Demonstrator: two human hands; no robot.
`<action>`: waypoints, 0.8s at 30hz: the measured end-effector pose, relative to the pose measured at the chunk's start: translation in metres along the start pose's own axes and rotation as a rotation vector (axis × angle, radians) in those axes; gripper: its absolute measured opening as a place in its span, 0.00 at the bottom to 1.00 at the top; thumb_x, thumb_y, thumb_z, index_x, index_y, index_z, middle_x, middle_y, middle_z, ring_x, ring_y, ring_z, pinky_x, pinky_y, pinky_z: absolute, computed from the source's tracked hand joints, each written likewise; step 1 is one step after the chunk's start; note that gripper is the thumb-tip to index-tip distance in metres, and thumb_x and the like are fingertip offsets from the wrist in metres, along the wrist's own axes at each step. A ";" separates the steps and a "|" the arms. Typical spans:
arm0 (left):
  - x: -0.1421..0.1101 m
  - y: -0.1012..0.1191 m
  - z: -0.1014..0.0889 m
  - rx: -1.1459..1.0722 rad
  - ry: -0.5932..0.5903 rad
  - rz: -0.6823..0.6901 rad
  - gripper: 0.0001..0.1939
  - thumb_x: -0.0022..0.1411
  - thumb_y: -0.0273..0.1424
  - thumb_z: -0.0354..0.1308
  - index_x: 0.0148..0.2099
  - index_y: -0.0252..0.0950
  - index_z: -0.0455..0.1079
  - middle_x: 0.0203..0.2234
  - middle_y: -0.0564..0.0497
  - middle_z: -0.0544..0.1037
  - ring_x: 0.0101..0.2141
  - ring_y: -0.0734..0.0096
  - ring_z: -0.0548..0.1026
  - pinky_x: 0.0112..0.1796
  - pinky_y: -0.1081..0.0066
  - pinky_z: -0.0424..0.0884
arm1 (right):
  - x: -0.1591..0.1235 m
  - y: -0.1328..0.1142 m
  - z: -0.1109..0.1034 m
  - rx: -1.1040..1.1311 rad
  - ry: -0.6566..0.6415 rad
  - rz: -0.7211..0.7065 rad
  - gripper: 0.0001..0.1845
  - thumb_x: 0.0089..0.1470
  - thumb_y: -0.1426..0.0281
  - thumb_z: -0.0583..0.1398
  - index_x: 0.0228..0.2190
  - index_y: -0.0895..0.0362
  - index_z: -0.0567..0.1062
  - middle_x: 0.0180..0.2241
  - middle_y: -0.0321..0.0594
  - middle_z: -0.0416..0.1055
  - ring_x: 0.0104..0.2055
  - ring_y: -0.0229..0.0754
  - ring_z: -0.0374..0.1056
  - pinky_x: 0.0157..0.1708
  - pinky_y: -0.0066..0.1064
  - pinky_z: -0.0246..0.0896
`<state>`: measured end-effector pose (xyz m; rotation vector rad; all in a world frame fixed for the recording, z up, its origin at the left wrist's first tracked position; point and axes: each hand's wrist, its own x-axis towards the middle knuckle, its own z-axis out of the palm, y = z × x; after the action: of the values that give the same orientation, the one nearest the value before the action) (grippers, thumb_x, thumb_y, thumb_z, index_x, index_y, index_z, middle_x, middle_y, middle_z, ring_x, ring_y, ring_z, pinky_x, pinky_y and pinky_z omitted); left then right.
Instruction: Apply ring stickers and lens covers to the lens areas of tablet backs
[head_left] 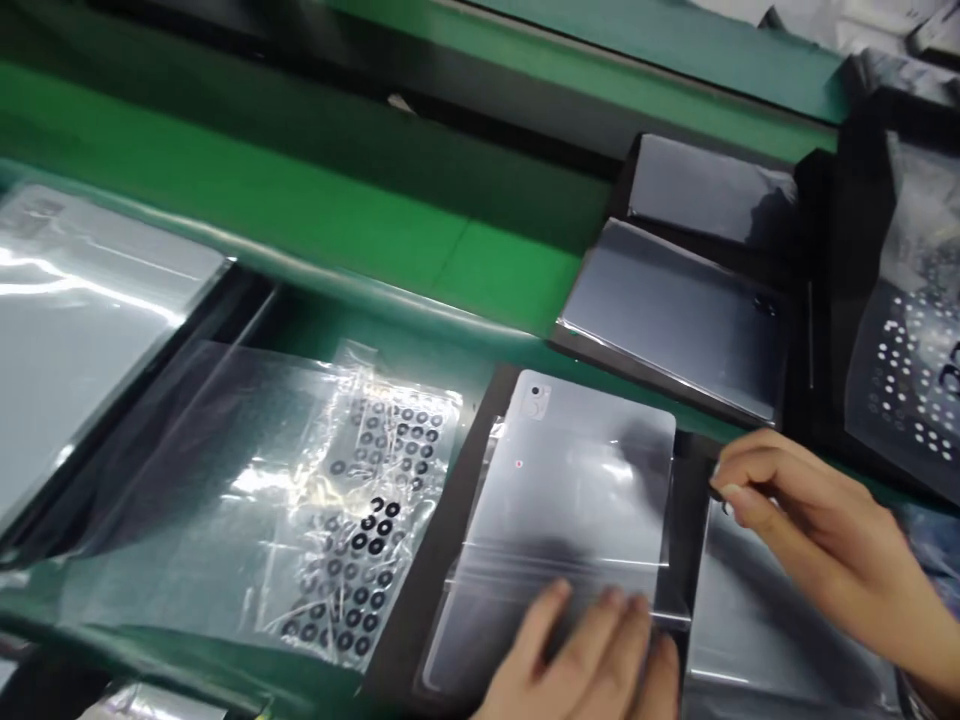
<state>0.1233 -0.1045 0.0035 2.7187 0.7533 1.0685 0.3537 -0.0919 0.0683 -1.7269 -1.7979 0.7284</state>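
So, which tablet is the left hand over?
The silver tablet at bottom centre, camera lens at its upper left. The left hand spreads over its lower part; two darker tablets lie farther back, clear of it.

1 silver tablet point(574, 490) lies flat, back up, clear film point(669, 618) creased across it.

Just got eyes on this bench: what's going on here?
A person's left hand rests, fingers spread, on the lower part of a silver, flat rectangular tablet with clear plastic film across it. The right hand is beside it, thumb and fingers pinched; whether they hold something is unclear. A clear plastic sheet with black ring shapes lies to the left of the tablet, and two dark grey, flat rectangular devices lie beyond it.
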 end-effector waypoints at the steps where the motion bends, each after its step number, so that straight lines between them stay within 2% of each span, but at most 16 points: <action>1: 0.001 -0.005 -0.003 0.053 0.003 -0.073 0.10 0.65 0.35 0.53 0.40 0.41 0.76 0.37 0.53 0.81 0.47 0.68 0.72 0.61 0.53 0.49 | 0.013 -0.008 0.005 0.001 -0.018 -0.051 0.05 0.60 0.73 0.54 0.33 0.53 0.68 0.32 0.36 0.66 0.33 0.36 0.64 0.32 0.27 0.59; 4: 0.001 -0.015 -0.006 0.160 -0.032 -0.185 0.15 0.65 0.38 0.52 0.44 0.35 0.75 0.41 0.44 0.80 0.49 0.60 0.72 0.60 0.42 0.43 | 0.059 -0.021 0.032 0.013 -0.036 -0.175 0.07 0.60 0.76 0.53 0.31 0.55 0.68 0.31 0.35 0.67 0.33 0.35 0.64 0.34 0.26 0.59; 7: -0.002 -0.020 -0.003 0.185 -0.036 -0.207 0.15 0.66 0.36 0.51 0.43 0.32 0.75 0.41 0.43 0.80 0.46 0.60 0.74 0.59 0.39 0.38 | 0.100 -0.019 0.061 -0.012 0.033 -0.237 0.08 0.59 0.77 0.54 0.29 0.56 0.67 0.29 0.35 0.66 0.32 0.34 0.63 0.34 0.26 0.59; 9: -0.005 -0.021 0.000 0.178 -0.039 -0.215 0.14 0.66 0.32 0.50 0.40 0.31 0.76 0.40 0.44 0.80 0.45 0.61 0.75 0.59 0.40 0.38 | 0.117 -0.014 0.078 -0.049 0.055 -0.266 0.07 0.58 0.77 0.55 0.28 0.57 0.68 0.29 0.35 0.66 0.31 0.35 0.63 0.33 0.27 0.58; 12: -0.008 -0.020 0.000 0.177 -0.030 -0.219 0.13 0.65 0.29 0.50 0.37 0.31 0.76 0.38 0.45 0.81 0.44 0.62 0.75 0.60 0.42 0.42 | 0.125 -0.008 0.092 -0.148 0.011 -0.334 0.08 0.58 0.78 0.53 0.28 0.58 0.68 0.29 0.38 0.67 0.32 0.37 0.64 0.32 0.29 0.59; 15: -0.010 -0.020 -0.002 0.186 -0.042 -0.215 0.13 0.64 0.27 0.50 0.37 0.31 0.76 0.38 0.46 0.81 0.44 0.63 0.75 0.60 0.43 0.43 | 0.123 -0.005 0.095 -0.269 0.001 -0.395 0.10 0.57 0.79 0.51 0.27 0.57 0.68 0.30 0.40 0.67 0.31 0.39 0.64 0.30 0.31 0.59; 21: -0.013 -0.022 0.001 0.188 -0.077 -0.199 0.12 0.63 0.28 0.50 0.38 0.33 0.77 0.39 0.49 0.81 0.45 0.64 0.73 0.60 0.43 0.43 | 0.124 -0.003 0.090 -0.111 0.054 -0.373 0.08 0.57 0.79 0.52 0.28 0.56 0.65 0.29 0.37 0.65 0.31 0.37 0.64 0.31 0.29 0.60; 24: -0.013 -0.023 0.002 0.182 -0.075 -0.207 0.12 0.62 0.28 0.51 0.38 0.35 0.77 0.39 0.50 0.80 0.46 0.64 0.73 0.60 0.43 0.44 | 0.123 -0.004 0.092 -0.194 0.033 -0.417 0.09 0.56 0.79 0.52 0.28 0.56 0.66 0.28 0.37 0.65 0.29 0.37 0.63 0.27 0.28 0.59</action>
<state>0.1071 -0.0908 -0.0119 2.7308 1.1403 0.8877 0.2818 0.0299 0.0071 -1.3930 -2.1672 0.3587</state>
